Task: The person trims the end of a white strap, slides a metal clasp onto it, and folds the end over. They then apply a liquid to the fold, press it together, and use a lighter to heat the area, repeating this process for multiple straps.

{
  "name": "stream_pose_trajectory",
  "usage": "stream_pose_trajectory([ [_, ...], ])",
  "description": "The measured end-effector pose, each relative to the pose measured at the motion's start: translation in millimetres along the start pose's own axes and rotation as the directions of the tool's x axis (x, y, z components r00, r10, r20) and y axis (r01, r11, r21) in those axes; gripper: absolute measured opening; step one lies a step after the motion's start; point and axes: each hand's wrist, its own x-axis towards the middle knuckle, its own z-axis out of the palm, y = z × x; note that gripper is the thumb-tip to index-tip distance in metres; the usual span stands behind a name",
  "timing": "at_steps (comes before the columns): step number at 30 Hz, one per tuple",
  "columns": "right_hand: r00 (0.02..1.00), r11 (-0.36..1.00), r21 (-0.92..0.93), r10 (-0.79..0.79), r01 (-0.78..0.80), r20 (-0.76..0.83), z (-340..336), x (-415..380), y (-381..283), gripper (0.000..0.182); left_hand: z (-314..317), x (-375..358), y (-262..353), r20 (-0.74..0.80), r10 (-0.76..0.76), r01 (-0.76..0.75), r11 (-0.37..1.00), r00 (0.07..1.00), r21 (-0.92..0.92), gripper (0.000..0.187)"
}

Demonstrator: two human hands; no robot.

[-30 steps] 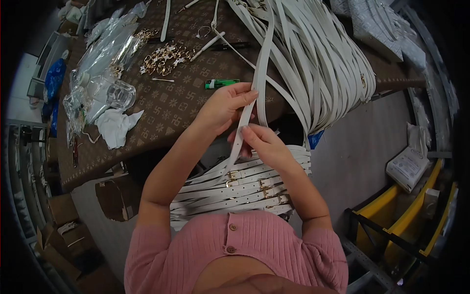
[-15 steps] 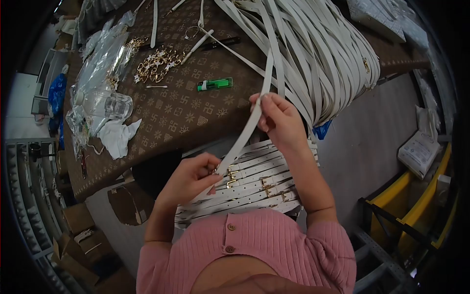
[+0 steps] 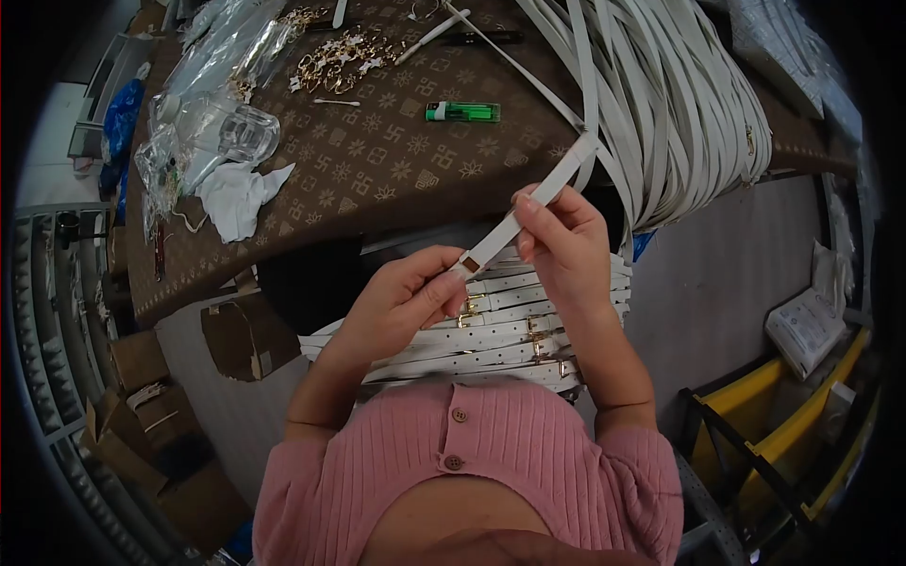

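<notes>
Stretched between my two hands is a white belt (image 3: 493, 241), running slantwise up toward the table edge. My left hand (image 3: 404, 294) pinches its lower end, where a small brown rectangle shows beside the fingertips. Higher on the strap, my right hand (image 3: 573, 247) grips it between thumb and fingers. Below my hands, several white belts with gold buckles (image 3: 500, 338) lie side by side across my lap. A large heap of white straps (image 3: 684, 113) covers the right of the table and hangs over its edge.
On the brown patterned tablecloth (image 3: 377, 170) lie a green lighter (image 3: 462, 112), a cotton swab (image 3: 337, 102), gold charms (image 3: 344, 61), a white-handled tool (image 3: 434, 36), a clear container (image 3: 248, 134) and a white cloth (image 3: 243, 200). Cardboard (image 3: 250, 335) stands at left, yellow bins (image 3: 802, 406) at right.
Both hands have risen, the left also moving rightward, closer to the right. The held belt has turned to show its flat face and the brown rectangle. The camera view has shifted.
</notes>
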Motion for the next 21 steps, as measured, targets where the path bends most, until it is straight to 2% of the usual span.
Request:
stream_pose_trajectory([
  [1,1.0,1.0,0.002,0.006,-0.006,-0.005,-3.5,1.0,-0.2,0.014,-0.2,-0.2,0.0,0.001,-0.008,0.008,1.0,1.0,-0.002,0.021],
  [3,0.996,0.991,0.097,-0.087,0.088,-0.011,-11.0,5.5,-1.2,0.013,-3.1,-0.7,0.7,0.023,-0.05,0.05,0.999,0.998,0.018,0.021],
  [5,0.994,0.989,0.099,-0.105,0.108,-0.039,-14.7,7.6,-5.1,0.014,-3.8,-1.7,-0.5,0.011,-0.046,0.045,0.998,0.999,0.044,0.021],
  [7,0.976,0.968,0.15,-0.187,0.202,-0.111,-18.3,9.2,-9.0,0.015,-5.4,-1.4,-2.7,0.01,-0.036,0.036,0.997,0.999,0.072,0.022],
  [9,0.974,0.968,0.13,-0.201,0.213,-0.101,-21.8,9.1,-9.9,0.015,-10.2,-1.1,-6.8,-0.002,0.049,-0.048,0.987,0.999,0.155,0.022],
  [12,0.976,0.97,0.115,-0.205,0.212,-0.067,-24.8,7.4,-8.4,0.017,-15.7,0.1,-9.6,-0.021,0.054,-0.047,0.969,0.998,0.241,0.023],
  [19,0.982,0.971,0.149,-0.19,0.189,-0.007,-19.9,2.6,-11.3,0.026,-17.4,-0.6,-13.2,-0.041,0.041,-0.032,0.979,0.998,0.202,0.024],
  [21,0.98,0.969,0.152,-0.198,0.194,0.014,-21.2,2.2,-10.4,0.025,-17.0,-0.2,-15.4,-0.091,0.07,-0.045,0.968,0.993,0.246,0.024],
])
